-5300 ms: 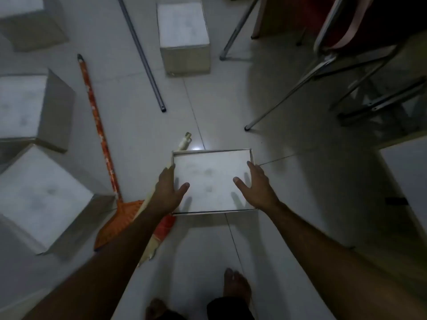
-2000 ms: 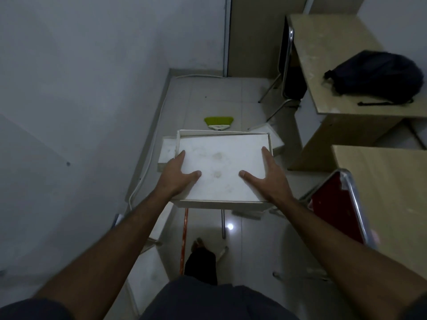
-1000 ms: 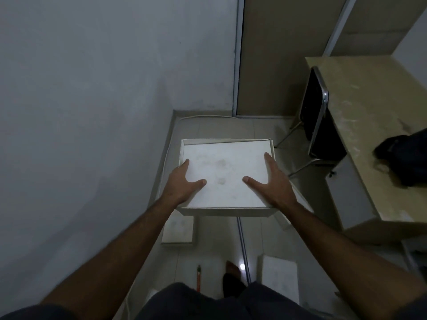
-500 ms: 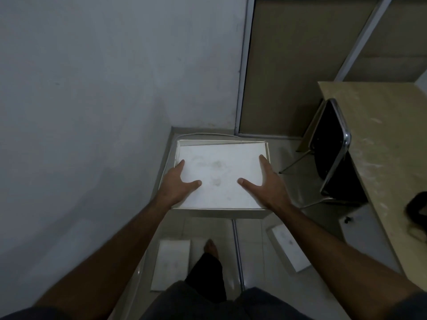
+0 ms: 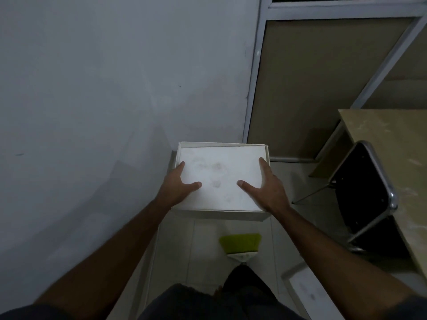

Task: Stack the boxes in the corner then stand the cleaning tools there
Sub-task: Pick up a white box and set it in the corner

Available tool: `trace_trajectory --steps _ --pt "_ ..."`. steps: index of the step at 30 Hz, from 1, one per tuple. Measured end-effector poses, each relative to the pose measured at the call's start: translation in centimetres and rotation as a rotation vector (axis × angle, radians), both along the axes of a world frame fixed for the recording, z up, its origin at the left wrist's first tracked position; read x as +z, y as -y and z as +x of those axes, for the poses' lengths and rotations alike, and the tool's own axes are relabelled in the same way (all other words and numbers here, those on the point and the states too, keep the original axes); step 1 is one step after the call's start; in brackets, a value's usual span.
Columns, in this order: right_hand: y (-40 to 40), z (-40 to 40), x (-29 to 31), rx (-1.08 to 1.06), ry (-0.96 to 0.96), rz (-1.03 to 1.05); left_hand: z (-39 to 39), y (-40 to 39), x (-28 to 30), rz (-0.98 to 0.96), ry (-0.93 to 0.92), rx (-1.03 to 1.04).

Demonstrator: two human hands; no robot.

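Box (image 5: 221, 179), white, is held above the tiled floor (image 5: 203, 245) by the grey wall (image 5: 92, 88) near the corner; desk (image 5: 392, 158) and dark chair (image 5: 365, 199) stand right; green brush (image 5: 240, 242) lies below; left hand (image 5: 178, 183) and right hand (image 5: 265, 185) grasp its sides, thumbs on top.

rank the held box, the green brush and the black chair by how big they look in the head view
1. Black chair, largest on screen.
2. Held box, gripped by the left hand and right hand; it sits nearer the camera, so its true size against the chair is unsure.
3. Green brush, smallest, partly hidden.
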State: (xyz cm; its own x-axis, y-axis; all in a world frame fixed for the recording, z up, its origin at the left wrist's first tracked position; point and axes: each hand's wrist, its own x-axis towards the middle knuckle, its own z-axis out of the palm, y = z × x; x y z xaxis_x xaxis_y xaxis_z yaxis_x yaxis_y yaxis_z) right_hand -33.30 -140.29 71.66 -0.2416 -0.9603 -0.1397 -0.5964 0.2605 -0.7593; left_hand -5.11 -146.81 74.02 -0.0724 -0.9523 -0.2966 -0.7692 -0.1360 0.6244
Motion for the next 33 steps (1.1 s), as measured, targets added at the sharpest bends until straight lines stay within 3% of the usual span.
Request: trace_trajectory --steps 19,33 --pt "30.9 -1.3 -1.7 0.055 0.067 0.033 -1.0 28.8 -3.0 0.0 -0.038 0.078" --pt "41.7 3.3 -6.6 0.017 0.059 0.096 3.4 40.5 -7.8 0.037 -0.006 0.049"
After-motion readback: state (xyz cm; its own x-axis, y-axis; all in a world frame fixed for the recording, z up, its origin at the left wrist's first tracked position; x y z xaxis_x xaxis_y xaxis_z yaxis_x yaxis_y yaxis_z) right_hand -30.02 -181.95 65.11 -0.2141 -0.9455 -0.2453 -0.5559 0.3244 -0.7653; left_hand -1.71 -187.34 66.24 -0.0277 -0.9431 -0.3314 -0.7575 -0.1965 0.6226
